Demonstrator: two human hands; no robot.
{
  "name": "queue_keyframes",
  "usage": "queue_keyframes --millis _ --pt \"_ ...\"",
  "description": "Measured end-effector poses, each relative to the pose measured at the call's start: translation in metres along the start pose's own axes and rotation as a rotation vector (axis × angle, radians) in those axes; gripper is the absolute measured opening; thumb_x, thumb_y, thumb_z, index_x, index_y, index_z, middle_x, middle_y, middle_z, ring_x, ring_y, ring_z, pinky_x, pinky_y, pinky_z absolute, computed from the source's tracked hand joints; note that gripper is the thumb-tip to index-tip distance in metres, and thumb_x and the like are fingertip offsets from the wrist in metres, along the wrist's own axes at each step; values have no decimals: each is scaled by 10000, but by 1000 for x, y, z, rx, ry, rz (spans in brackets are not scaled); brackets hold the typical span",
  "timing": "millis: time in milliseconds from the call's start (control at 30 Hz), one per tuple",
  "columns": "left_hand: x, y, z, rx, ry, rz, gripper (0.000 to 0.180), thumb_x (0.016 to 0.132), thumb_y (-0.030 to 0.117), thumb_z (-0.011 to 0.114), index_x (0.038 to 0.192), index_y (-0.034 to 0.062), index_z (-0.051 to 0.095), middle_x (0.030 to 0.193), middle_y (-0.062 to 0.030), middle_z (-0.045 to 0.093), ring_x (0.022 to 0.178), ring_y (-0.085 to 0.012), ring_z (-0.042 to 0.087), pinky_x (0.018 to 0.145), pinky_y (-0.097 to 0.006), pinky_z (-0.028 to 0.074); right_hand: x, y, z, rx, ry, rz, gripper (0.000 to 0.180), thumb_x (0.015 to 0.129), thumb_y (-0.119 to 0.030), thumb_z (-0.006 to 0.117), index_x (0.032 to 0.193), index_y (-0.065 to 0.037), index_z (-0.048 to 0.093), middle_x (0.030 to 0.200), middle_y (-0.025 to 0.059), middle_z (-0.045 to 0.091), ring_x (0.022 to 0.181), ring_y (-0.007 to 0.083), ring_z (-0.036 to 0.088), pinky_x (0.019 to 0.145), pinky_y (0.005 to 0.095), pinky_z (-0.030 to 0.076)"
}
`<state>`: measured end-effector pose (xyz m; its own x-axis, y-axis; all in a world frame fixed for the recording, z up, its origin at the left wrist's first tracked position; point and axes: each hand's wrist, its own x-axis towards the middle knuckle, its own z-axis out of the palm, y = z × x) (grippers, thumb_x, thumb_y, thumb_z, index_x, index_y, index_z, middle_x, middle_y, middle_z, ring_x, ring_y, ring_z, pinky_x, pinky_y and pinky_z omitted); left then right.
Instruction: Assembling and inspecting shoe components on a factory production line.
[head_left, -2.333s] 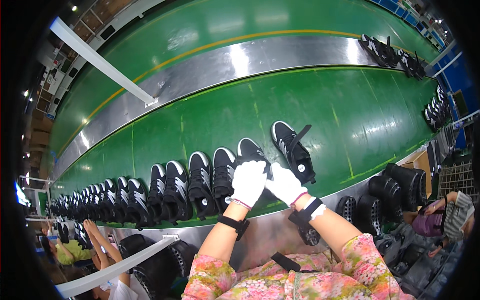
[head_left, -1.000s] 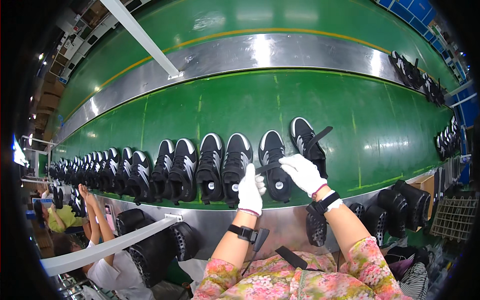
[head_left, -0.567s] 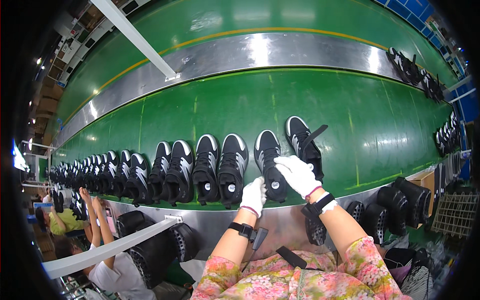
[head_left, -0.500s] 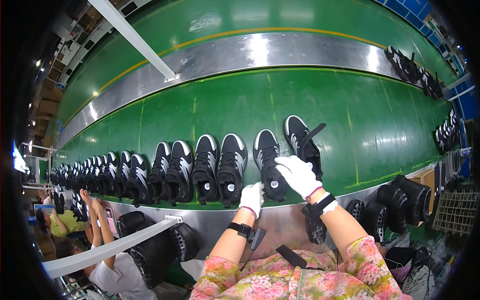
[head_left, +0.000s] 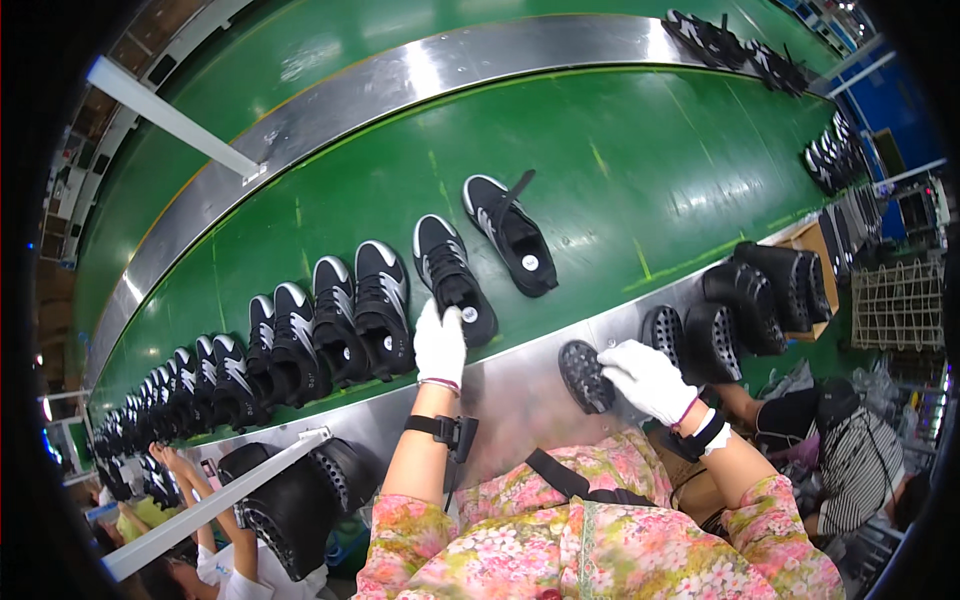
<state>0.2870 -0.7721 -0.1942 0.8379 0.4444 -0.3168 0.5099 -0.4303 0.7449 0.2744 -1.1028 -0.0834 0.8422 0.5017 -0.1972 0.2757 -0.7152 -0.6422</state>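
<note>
My left hand [head_left: 440,345], in a white glove, rests on the heel of a black shoe [head_left: 452,278] lying on the green belt [head_left: 620,150]. My right hand [head_left: 648,378], also gloved, grips a black shoe sole [head_left: 584,376] by its edge at the metal rim [head_left: 520,385] of the belt. To the right of the touched shoe lies another black shoe [head_left: 510,234] with its tongue strap out. A row of black and white shoes [head_left: 300,330] runs off to the left.
Black soles [head_left: 745,300] stand stacked to the right, beside a wire basket [head_left: 905,305]. More shoes [head_left: 740,45] lie at the belt's far right. A white bar [head_left: 215,500] crosses lower left above more soles [head_left: 290,500]. Other people work at lower left and lower right.
My right hand left the shoe on the belt and came down to the rim, where it now holds a sole. My left hand reached up to a shoe's heel.
</note>
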Motion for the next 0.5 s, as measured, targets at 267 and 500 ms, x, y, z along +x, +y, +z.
queue_keyframes --millis 267,500 --pt "-77 27 -1 -82 123 -68 424 970 218 576 1297 -51 555 1307 -224 590 1210 -329 570 1060 -389 416 -57 13 44 -363 -189 -116 519 858 -109 540 1374 -173 524 1365 273 461 1196 449 506 892 486 499" --pt "-105 18 2 -187 -168 5 276 981 209 571 1169 23 650 1075 -122 671 912 -193 637 809 -310 520 -48 4 36 -69 55 78 404 861 -78 518 1258 -21 565 1105 209 638 996 391 628 869 445 518"
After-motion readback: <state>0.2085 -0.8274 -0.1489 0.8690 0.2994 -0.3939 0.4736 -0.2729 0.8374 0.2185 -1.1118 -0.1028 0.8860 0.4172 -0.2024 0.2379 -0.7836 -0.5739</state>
